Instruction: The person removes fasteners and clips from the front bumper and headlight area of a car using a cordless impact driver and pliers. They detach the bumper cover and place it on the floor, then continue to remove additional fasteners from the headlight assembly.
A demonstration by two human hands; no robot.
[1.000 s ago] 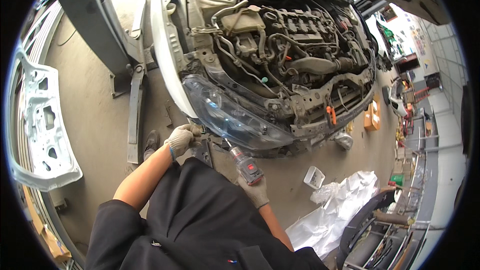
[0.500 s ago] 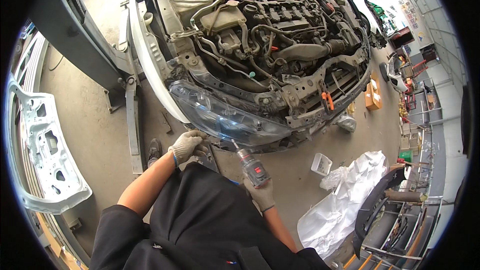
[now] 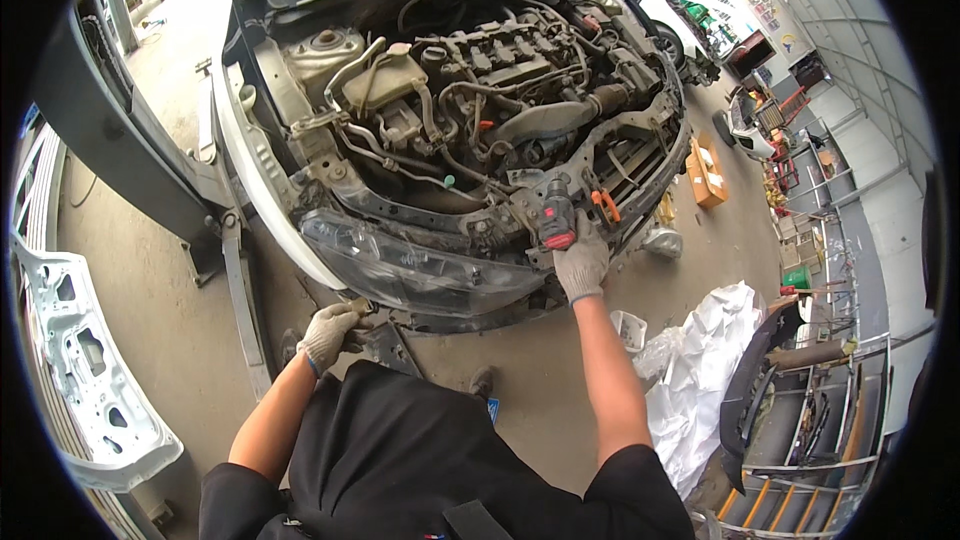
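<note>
My right hand [image 3: 583, 262], in a pale knit glove, is wrapped round a black and red cordless drill [image 3: 557, 217]. The drill is over the front crossmember of a car's open engine bay; its tip is hard to make out. Close to the drill, orange-handled pliers [image 3: 606, 206] rest on the crossmember. My left hand [image 3: 328, 334], also gloved, is curled below the outer corner of the headlight [image 3: 410, 265]. What its fingers hold, if anything, I cannot make out. A dark flat panel [image 3: 392, 350] shows just beside those fingers.
The engine [image 3: 500, 55] lies exposed behind the headlight. A grey lift post [image 3: 110, 110] stands at left, near a white door-like panel [image 3: 95, 360]. At right are a cardboard box [image 3: 706, 172], a small white tub [image 3: 628, 330], white sheeting [image 3: 690, 380] and a parts rack [image 3: 830, 440].
My right hand has carried the drill up and forward, from below the headlight to the front crossmember. My left hand remains near the headlight's outer corner. The whole view has shifted.
</note>
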